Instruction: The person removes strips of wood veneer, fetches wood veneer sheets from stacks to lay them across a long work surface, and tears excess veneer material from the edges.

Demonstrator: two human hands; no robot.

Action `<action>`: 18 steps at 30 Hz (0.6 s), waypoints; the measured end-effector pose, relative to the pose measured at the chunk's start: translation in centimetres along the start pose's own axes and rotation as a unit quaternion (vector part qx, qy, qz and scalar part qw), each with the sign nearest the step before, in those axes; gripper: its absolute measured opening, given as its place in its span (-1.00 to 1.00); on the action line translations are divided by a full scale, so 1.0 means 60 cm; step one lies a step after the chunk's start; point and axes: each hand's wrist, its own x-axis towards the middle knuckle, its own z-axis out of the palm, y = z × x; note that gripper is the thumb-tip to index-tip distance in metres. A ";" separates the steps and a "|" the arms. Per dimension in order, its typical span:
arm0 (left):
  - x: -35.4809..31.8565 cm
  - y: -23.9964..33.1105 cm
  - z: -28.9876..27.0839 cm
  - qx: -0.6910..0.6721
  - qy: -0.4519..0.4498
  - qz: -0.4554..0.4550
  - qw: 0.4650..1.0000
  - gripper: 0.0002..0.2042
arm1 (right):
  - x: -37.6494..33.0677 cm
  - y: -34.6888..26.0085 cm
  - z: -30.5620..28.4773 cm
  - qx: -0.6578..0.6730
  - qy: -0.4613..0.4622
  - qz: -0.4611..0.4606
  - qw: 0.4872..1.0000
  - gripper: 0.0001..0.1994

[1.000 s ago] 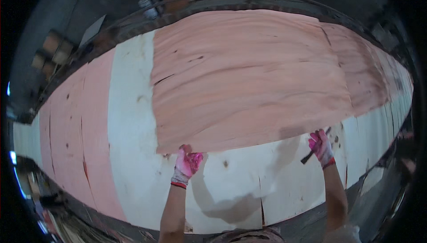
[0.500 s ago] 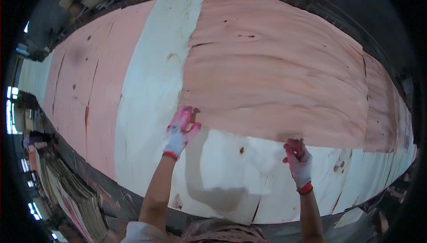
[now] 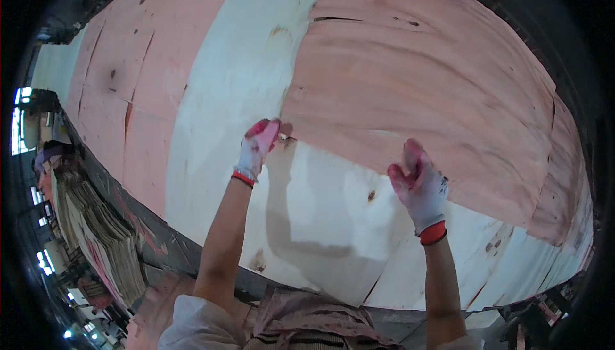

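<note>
A large reddish-pink wood veneer sheet (image 3: 416, 74), wavy and marked with dark knots and a split, lies over pale veneer (image 3: 327, 215). At its near left corner, my left hand (image 3: 256, 148), in a white glove with pink-stained fingers and a red cuff, has its fingers closed. The corner appears pinched there, partly hidden by the fingertips. Further right, my right hand (image 3: 423, 186), gloved the same way, is above the sheet's near edge. Its thumb and fingers are apart and grip nothing. The sheet's near edge slants down toward the right.
Pink veneer (image 3: 154, 74) covers the left part of the layer, beside a pale strip (image 3: 218, 68). A tall stack of veneer sheets (image 3: 99, 228) stands at the lower left, with a person (image 3: 51, 154) behind it. Another pink piece (image 3: 560, 183) lies at the far right.
The view has shifted and turned. My left fingers have closed at the sheet's corner. My right hand has come off the near edge and opened. That edge now slants more.
</note>
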 end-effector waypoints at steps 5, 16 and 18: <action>0.058 0.032 -0.036 -0.130 -0.014 -0.228 0.965 -0.48 | 0.063 0.001 -0.030 -0.090 -0.035 0.077 0.992 -0.38; 0.071 0.079 -0.046 -0.070 -0.187 -0.355 0.913 -0.49 | 0.074 0.020 -0.019 0.260 -0.068 0.144 0.953 -0.09; 0.071 0.101 -0.017 -0.032 -0.174 -0.358 0.917 -0.51 | 0.070 0.028 -0.021 0.215 -0.061 0.117 0.968 -0.03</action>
